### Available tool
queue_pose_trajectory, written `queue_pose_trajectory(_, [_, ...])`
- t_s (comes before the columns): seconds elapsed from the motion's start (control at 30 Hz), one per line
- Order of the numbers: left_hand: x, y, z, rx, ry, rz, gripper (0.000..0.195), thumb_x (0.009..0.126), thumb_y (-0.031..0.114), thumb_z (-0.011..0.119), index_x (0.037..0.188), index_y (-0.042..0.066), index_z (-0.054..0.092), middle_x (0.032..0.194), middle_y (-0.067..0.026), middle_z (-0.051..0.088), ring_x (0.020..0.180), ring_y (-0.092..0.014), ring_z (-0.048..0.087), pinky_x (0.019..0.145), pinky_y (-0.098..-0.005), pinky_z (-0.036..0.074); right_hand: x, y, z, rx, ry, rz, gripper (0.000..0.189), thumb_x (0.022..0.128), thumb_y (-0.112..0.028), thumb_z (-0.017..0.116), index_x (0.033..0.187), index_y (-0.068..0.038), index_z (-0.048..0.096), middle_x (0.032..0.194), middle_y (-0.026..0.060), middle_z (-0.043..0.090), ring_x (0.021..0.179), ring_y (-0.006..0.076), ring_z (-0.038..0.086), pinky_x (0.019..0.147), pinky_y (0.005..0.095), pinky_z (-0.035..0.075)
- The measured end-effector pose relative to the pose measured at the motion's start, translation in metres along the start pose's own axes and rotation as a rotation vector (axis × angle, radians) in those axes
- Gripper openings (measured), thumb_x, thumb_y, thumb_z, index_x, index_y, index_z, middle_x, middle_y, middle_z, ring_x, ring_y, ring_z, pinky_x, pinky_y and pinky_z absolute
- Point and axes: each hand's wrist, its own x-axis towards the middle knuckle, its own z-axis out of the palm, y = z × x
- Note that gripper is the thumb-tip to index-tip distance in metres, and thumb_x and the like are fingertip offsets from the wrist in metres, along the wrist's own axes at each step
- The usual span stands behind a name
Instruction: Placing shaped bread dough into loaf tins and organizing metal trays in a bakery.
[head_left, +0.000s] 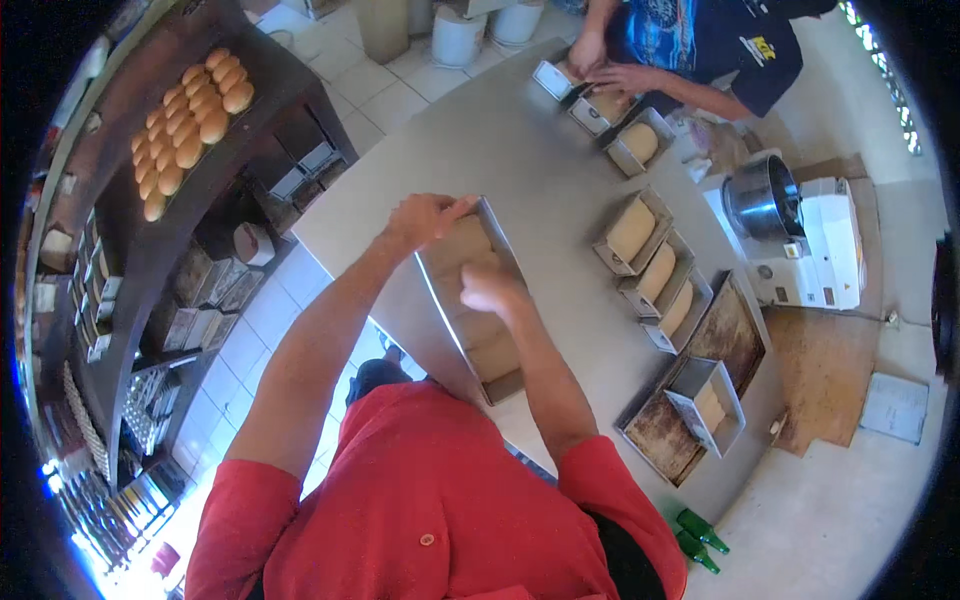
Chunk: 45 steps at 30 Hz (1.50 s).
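A long metal loaf pan (504, 235) lies on the worktable right before me, with several soft pieces of pale dough (480, 330) in a row inside it. My left hand (426, 220) grips the pan's far end, its fingers laid over the rim. Over the middle of the pan, my right hand (491, 289) is curled into a loose fist with its knuckles against the dough. It is slightly blurred, and the dough beneath it is hidden.
Shorter dough-filled loaf pans (637, 232) stand to the right. Beyond, a co-worker's hands (600, 71) are at other pans. A stained baking tray (660, 442) carries another loaf pan (709, 409). Baked buns (187, 120) sit on the left shelf. A mixer bowl (761, 196) is behind the table.
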Motion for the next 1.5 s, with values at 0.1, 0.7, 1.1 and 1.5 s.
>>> queue_pose_trajectory(0.1, [0.001, 0.003, 0.016, 0.144, -0.007, 0.145, 0.064, 0.084, 0.069, 0.044, 0.108, 0.016, 0.07, 0.092, -0.0137, 0.069, 0.091, -0.032, 0.065, 0.083, -0.0424, 0.051, 0.043, 0.051, 0.038, -0.135, -0.034, -0.029, 0.022, 0.071, -0.007, 0.054, 0.083, 0.001, 0.07, 0.092, 0.0244, 0.065, 0.087, 0.0372, 0.065, 0.076, 0.0437, 0.051])
queue_pose_trajectory(0.7, [0.023, 0.019, 0.026, 0.338, 0.052, 0.181, 0.074, 0.078, 0.076, 0.043, 0.109, 0.014, 0.07, 0.109, -0.0122, 0.067, 0.107, -0.034, 0.06, 0.091, -0.0492, 0.045, -0.032, 0.016, 0.062, -0.087, 0.006, -0.096, 0.021, 0.066, -0.008, 0.056, 0.081, 0.002, 0.068, 0.091, 0.0255, 0.065, 0.084, 0.0375, 0.065, 0.075, 0.0463, 0.052])
queue_pose_trajectory(1.1, [0.017, 0.021, 0.038, 0.484, 0.251, 0.207, 0.081, 0.081, 0.079, 0.034, 0.119, 0.014, 0.063, 0.108, -0.0143, 0.065, 0.108, -0.032, 0.059, 0.09, -0.05, 0.045, -0.035, 0.034, 0.084, -0.004, -0.022, -0.096, 0.02, 0.074, -0.007, 0.052, 0.082, 0.004, 0.065, 0.094, 0.0279, 0.063, 0.089, 0.0408, 0.063, 0.076, 0.048, 0.051])
queue_pose_trajectory(1.5, [0.021, 0.024, 0.035, 0.518, 0.09, 0.203, 0.078, 0.086, 0.074, 0.027, 0.102, 0.011, 0.071, 0.099, -0.015, 0.068, 0.099, -0.034, 0.063, 0.087, -0.0481, 0.047, -0.096, 0.014, 0.101, 0.068, -0.097, -0.101, 0.017, 0.065, -0.003, 0.055, 0.078, 0.004, 0.065, 0.088, 0.0268, 0.064, 0.085, 0.0412, 0.064, 0.074, 0.048, 0.051])
